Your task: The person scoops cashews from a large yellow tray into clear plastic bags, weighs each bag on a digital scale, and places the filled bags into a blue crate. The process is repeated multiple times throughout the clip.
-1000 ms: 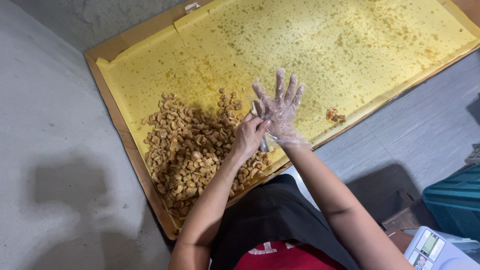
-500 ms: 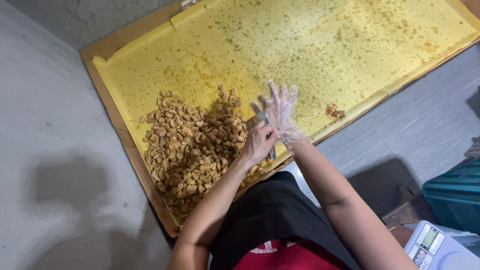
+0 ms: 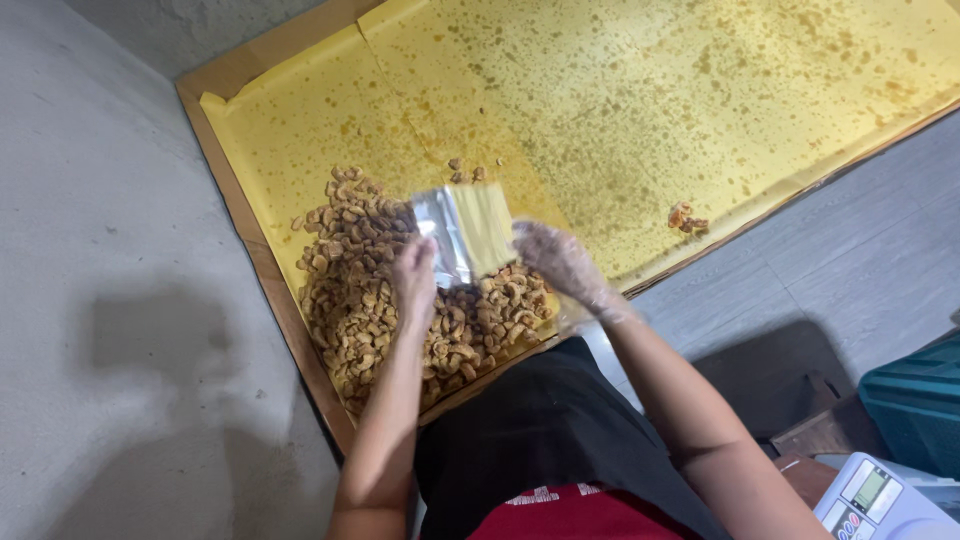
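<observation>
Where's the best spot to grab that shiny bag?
Probably by its side edges. The bag is flat and thin, held upright over the snack pile. The left hand already pinches its lower left edge; the gloved right hand could take the right edge.

Grey concrete floor (image 3: 120,330) with soft shadows; a teal bin (image 3: 920,405) at right.

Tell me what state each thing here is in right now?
Clear bag: held up over the pile, empty.
Left hand: bare, gripping the bag's edge.
Right hand: in a thin plastic glove, at the bag's other edge.
Fried snacks: heaped loose.
Yellow paper: oil-spotted.
Scale: partly in view.
</observation>
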